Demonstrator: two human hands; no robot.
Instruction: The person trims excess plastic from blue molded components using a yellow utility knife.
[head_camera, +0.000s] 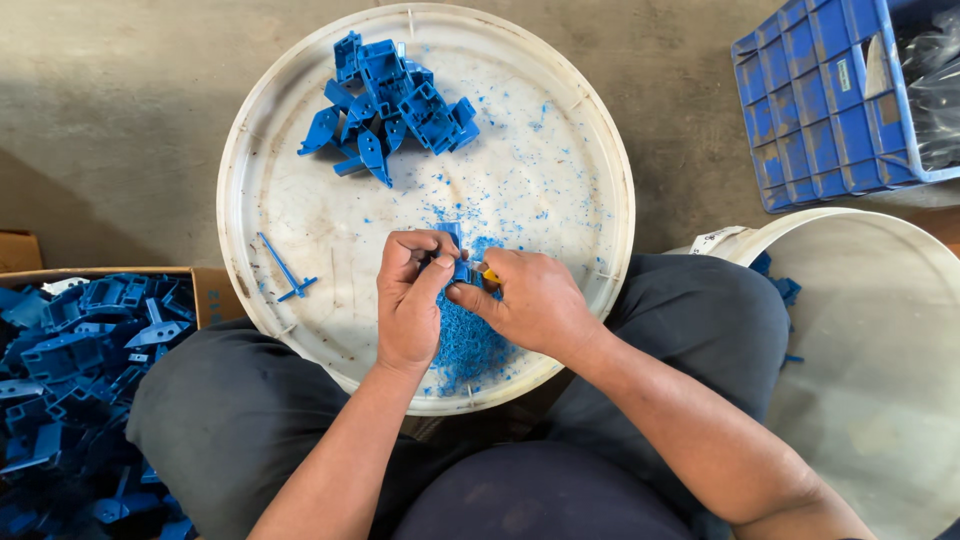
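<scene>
Both forearms reach forward over the knees, wrists bent inward above the near edge of the round white tray (300, 200). The left hand (408, 300) pinches a small blue plastic part (456, 262) between thumb and curled fingers. The right hand (530, 300) grips a yellow-handled tool (488, 276) against it. Blue shavings (465, 345) lie beneath on the tray, and a pile of blue parts (390, 100) sits at its far side.

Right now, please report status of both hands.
Left hand grips small blue plastic part. Right hand holds yellow-handled tool against it. Blue shavings underneath.
</scene>
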